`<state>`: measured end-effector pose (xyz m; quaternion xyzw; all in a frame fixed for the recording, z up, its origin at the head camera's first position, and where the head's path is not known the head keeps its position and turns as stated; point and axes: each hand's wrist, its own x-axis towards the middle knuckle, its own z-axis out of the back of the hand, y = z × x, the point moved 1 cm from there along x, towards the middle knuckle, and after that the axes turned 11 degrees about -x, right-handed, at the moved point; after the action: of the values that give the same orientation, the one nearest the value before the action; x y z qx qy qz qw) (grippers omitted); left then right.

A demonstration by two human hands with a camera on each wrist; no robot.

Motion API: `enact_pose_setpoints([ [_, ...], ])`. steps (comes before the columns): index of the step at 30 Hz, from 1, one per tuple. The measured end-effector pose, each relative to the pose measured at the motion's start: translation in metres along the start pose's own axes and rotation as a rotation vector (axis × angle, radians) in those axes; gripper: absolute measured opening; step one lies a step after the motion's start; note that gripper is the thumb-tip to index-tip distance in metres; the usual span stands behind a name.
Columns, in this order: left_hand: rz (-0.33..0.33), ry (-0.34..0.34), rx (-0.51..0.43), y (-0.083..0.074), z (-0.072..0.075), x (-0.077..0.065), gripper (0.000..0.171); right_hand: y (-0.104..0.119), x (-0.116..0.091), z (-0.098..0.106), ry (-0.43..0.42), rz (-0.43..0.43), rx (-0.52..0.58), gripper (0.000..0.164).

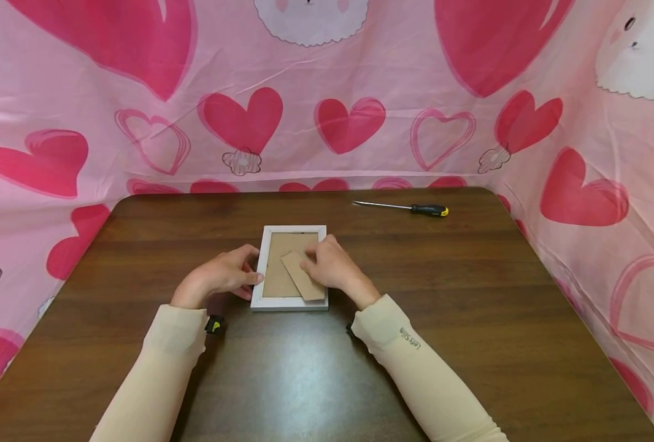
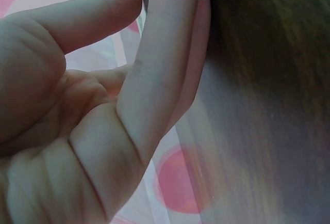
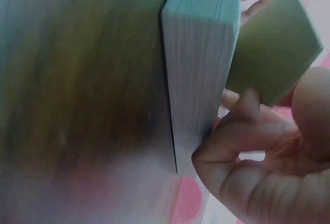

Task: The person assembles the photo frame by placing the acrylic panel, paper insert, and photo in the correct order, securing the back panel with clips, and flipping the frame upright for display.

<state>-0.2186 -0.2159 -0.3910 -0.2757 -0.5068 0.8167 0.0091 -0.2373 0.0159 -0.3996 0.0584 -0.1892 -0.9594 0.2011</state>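
Note:
A white picture frame (image 1: 289,303) lies on the table with its brown backing board (image 1: 277,265) facing up. Over the board, a brown cardboard easel stand (image 1: 303,282) slants across toward the frame's lower right corner. My left hand (image 1: 219,273) grips the frame's left edge, thumb on top and the other fingers along the side. From the right, my right hand (image 1: 335,267) reaches over the frame and pinches the stand between thumb and fingers. The right wrist view shows the stand (image 3: 273,48) tilted up from the frame's thick side (image 3: 198,74).
A screwdriver (image 1: 427,210) with a black and yellow handle lies near the table's back edge, right of the frame. The dark wood table (image 1: 443,344) is bordered at the back and sides by a pink cloth (image 1: 404,73) printed with hearts.

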Motion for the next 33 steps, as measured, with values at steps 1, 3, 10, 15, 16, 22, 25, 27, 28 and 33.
enact_pose_setpoints([
  [1,-0.001,-0.001,-0.002,0.0,0.0,0.0,0.061,0.0,0.0,0.0,-0.005,0.018,0.01,0.035],
  [3,-0.003,-0.001,-0.007,0.0,0.0,0.0,0.06,0.0,0.0,-0.001,-0.014,0.053,0.027,0.027],
  [10,-0.01,0.008,-0.01,-0.001,-0.001,-0.001,0.061,0.001,0.0,0.0,-0.018,0.054,0.023,0.025],
  [15,-0.003,0.005,0.004,-0.001,0.0,0.0,0.061,0.002,0.0,-0.001,-0.02,0.039,-0.006,0.026],
  [16,-0.002,0.004,0.003,-0.001,0.0,0.0,0.061,0.002,0.0,-0.002,-0.02,0.035,-0.017,0.026],
  [22,-0.002,0.005,-0.006,-0.001,0.0,0.0,0.061,0.005,-0.002,-0.003,-0.004,-0.019,-0.071,0.029],
  [25,-0.004,0.005,-0.005,-0.001,0.0,-0.001,0.06,0.007,-0.003,-0.003,0.003,-0.046,-0.113,0.03],
  [27,-0.005,0.005,-0.005,-0.001,0.0,-0.001,0.06,0.009,-0.004,-0.003,0.004,-0.053,-0.141,0.031],
  [28,-0.006,0.006,-0.004,-0.001,0.0,-0.001,0.06,0.01,-0.004,-0.002,0.002,-0.053,-0.155,0.031],
  [33,-0.009,0.01,-0.001,0.0,0.0,-0.001,0.06,0.013,-0.006,-0.002,-0.008,-0.033,-0.228,0.032],
])
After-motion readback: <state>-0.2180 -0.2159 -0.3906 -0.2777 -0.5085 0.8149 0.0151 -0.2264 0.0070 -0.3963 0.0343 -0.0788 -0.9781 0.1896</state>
